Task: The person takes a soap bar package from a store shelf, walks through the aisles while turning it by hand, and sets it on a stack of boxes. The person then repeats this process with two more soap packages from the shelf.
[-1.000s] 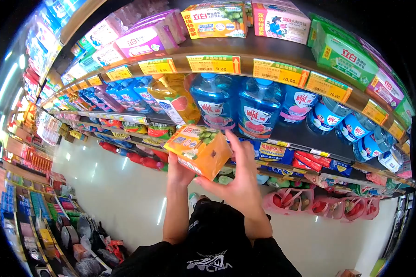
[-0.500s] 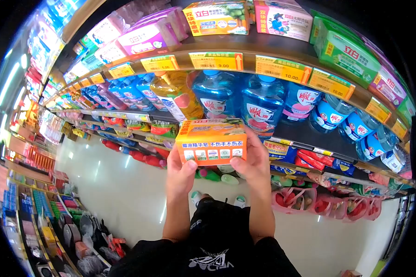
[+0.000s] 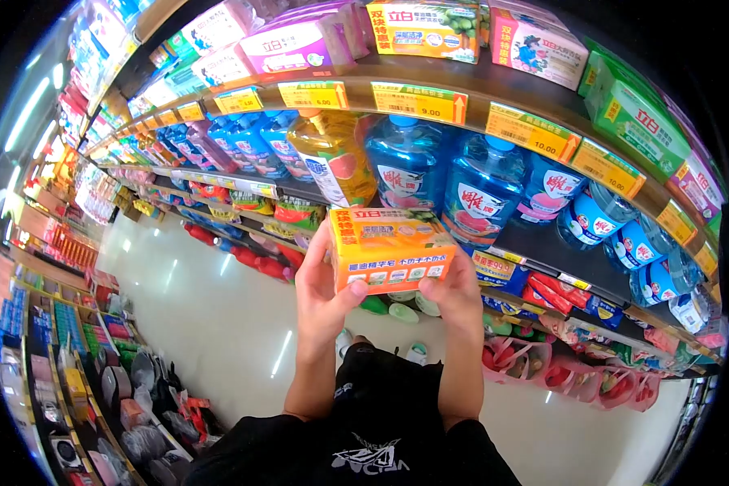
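Between both hands I hold an orange and yellow soap pack, its printed long side facing me and its top partly visible. My left hand grips the left end, thumb on the lower front edge. At the opposite end, my right hand is closed on the pack with its thumb low on the front. Just beyond the pack stand blue detergent bottles and a yellow detergent bottle on a shelf. A similar orange soap pack sits on the shelf above.
Purple soap packs and green soap packs line the upper shelf, above yellow price tags. Pink baskets hang or stand low at right. Another goods rack runs along the left, across the pale floor.
The soap pack has turned and tilted so more of its top and left end shows. The shelf view has shifted slightly right and down.
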Demonstrator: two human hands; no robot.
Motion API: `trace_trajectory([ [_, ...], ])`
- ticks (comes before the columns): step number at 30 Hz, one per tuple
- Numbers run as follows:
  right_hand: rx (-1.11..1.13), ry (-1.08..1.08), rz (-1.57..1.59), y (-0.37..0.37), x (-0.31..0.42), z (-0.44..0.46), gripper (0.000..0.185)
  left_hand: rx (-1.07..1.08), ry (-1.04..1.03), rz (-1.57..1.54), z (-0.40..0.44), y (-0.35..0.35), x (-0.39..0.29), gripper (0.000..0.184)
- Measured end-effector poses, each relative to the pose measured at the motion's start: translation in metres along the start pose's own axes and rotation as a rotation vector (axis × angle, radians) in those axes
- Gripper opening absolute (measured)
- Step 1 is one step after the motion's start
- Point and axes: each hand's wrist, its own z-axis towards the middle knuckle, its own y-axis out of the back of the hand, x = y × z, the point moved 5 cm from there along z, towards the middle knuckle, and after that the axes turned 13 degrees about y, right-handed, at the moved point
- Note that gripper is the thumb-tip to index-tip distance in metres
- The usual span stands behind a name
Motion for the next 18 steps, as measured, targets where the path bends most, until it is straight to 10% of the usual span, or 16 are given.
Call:
trace_trajectory([
  [18,0.126,-0.25,0.43,0.025,-0.129,0.0,0.084,-0.394,-0.247,0.936,-0.033,0.029,-0.043,0.077],
])
